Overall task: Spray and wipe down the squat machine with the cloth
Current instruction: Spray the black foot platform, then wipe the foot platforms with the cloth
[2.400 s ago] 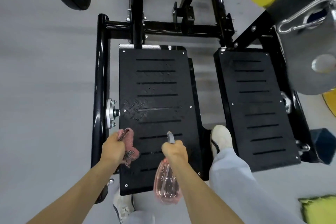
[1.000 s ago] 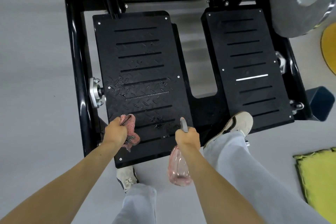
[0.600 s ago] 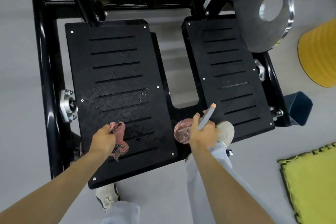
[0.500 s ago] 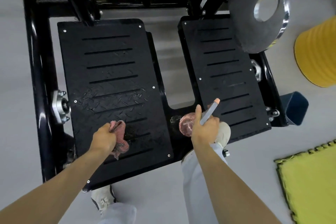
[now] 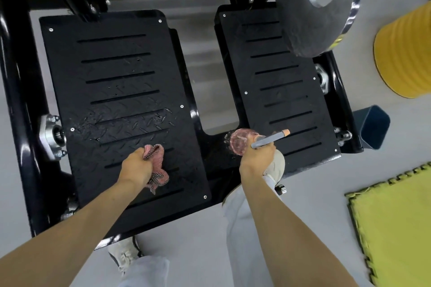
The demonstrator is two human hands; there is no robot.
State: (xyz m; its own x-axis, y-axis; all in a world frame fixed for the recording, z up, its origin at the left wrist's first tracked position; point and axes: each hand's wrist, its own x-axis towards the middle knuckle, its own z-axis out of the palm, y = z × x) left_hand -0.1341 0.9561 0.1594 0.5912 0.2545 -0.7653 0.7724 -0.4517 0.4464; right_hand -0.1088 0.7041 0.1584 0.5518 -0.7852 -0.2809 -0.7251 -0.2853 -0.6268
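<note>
The squat machine has two black slotted foot plates, a left plate (image 5: 121, 91) and a right plate (image 5: 282, 91), inside a black frame (image 5: 16, 91). Wet droplets shine on the left plate's middle. My left hand (image 5: 136, 166) grips a bunched pink cloth (image 5: 157, 163) over the near part of the left plate. My right hand (image 5: 256, 154) grips a pink clear spray bottle (image 5: 240, 141), tipped on its side, with its grey nozzle (image 5: 271, 138) pointing right toward the right plate.
A grey weight plate (image 5: 310, 7) hangs over the right plate's far corner. A yellow ribbed cylinder (image 5: 405, 53), a dark blue box (image 5: 373, 127) and a yellow-green foam mat (image 5: 394, 219) lie to the right. My shoes (image 5: 124, 255) stand by the plates' near edge.
My right hand swung the spray bottle from hanging below the left plate up and right, nozzle now aimed at the right plate. The view shifted right. The left hand kept the cloth.
</note>
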